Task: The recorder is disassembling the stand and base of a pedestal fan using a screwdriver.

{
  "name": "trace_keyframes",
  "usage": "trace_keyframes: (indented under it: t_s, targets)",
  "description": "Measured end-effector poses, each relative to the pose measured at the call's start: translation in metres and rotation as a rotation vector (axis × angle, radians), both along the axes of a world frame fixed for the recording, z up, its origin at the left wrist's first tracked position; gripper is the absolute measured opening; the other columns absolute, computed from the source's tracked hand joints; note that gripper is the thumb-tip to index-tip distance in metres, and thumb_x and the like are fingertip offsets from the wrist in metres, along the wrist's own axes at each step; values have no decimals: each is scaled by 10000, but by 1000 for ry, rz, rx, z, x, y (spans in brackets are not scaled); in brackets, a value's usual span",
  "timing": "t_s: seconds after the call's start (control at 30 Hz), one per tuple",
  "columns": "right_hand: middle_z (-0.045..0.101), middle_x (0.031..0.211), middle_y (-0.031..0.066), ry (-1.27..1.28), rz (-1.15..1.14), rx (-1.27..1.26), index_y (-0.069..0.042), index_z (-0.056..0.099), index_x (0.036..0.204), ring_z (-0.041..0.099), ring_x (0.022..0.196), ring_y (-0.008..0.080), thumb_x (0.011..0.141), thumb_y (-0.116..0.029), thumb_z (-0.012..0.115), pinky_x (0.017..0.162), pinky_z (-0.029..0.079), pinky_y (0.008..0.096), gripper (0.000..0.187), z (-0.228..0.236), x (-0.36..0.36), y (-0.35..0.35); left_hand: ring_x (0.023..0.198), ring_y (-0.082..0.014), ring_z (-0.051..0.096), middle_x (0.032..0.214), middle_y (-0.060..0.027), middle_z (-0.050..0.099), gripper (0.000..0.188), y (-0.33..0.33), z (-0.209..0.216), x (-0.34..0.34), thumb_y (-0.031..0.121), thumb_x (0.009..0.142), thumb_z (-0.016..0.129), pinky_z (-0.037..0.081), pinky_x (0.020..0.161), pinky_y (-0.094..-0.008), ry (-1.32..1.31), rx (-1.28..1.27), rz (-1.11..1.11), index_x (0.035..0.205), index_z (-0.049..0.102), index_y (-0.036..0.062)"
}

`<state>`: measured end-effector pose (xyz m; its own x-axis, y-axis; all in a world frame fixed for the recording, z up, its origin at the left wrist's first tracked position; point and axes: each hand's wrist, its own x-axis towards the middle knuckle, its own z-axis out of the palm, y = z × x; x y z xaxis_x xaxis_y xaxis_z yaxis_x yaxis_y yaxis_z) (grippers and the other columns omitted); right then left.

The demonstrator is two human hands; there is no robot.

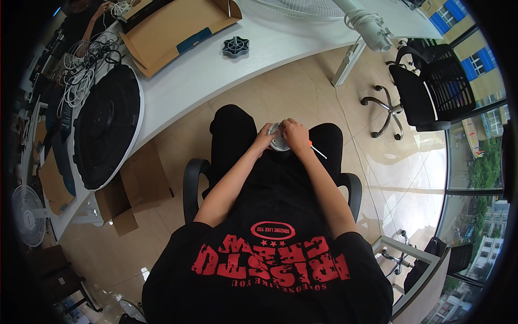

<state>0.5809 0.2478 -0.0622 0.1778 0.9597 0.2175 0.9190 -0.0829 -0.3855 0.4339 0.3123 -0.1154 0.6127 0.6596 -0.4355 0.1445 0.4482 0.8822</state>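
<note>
Between my thighs, my left hand grips the edge of a round, pale grey disc-shaped part with small holes or fittings on its face. My right hand is closed over the other side of this part, its fingertips bent down onto it. From under the right palm a thin screwdriver with an orange piece sticks out toward my right thigh, seemingly tucked in that hand. What the right fingertips pinch is hidden.
On the white desk ahead are an open cardboard box, a dark star-shaped knob, tangled cables and a round black base. A fan's pole lies at the far right. An office chair stands right; cardboard boxes sit under the desk.
</note>
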Motion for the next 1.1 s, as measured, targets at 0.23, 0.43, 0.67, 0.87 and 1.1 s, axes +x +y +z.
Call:
trace_keyframes:
  t_s: [0.23, 0.43, 0.67, 0.87, 1.1]
  targets:
    - [696, 893, 126, 23, -25, -33, -63, 703, 904, 701, 800, 355, 852, -220, 734, 714, 559, 457, 168, 7, -5, 3, 949, -158, 698, 1102, -62, 658, 297, 0, 3, -4, 193, 1014, 612, 624, 678, -335, 10, -9, 10, 1289, 537, 111]
    - [700, 880, 145, -9, 16, -87, -55, 703, 896, 700, 795, 358, 845, -203, 726, 715, 559, 466, 158, -3, -8, 15, 940, -200, 714, 1125, -105, 659, 347, 1, -1, -12, 221, 1006, 617, 632, 634, -358, 31, 27, 28, 1315, 517, 99]
    - [706, 905, 148, 49, 109, -1, -56, 718, 920, 695, 804, 366, 796, -110, 706, 734, 559, 464, 136, 9, -17, 23, 938, -207, 709, 1144, -103, 643, 335, 1, 1, -27, 222, 1010, 615, 636, 649, -365, 18, 10, 115, 1310, 518, 108]
    - [742, 885, 133, 338, 119, 177, -22, 708, 957, 697, 746, 286, 826, -145, 770, 704, 539, 374, 190, 77, -30, 55, 922, -190, 696, 1112, -71, 628, 293, 1, 0, -41, 242, 1013, 626, 628, 618, -353, 26, 9, 166, 1265, 539, 121]
    - [750, 859, 82, 467, 122, 353, -16, 703, 979, 639, 695, 150, 827, -143, 787, 673, 513, 296, 215, 170, -37, 115, 934, -197, 695, 1145, -77, 623, 301, 1, -7, -56, 255, 1006, 643, 635, 613, -358, 18, 12, 247, 1254, 535, 122]
